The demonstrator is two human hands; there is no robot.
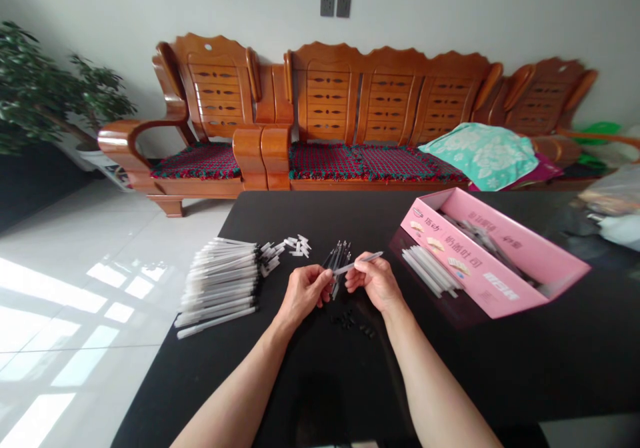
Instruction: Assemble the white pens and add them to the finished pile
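Between my two hands is a slim translucent pen [344, 270], held slightly tilted above the table. My left hand [306, 287] is closed, pinching its left end between thumb and fingers. Thumb and fingertips of my right hand [376, 283] are closed around it further right, and a pointed end sticks out beyond them. Just behind the hands lies a bunch of dark pen refills [342, 251], partly hidden. Small black plugs [350, 320] are scattered in front of the hands. Short white pieces [299, 245] lie beyond my left hand.
At the left is a large stack of whitish pens [220, 285]. White tubes [431, 271] lie at the right against a pink box [480, 261] with grey items inside. All are on a black table [320, 381]. A wooden bench [325, 101] stands behind it.
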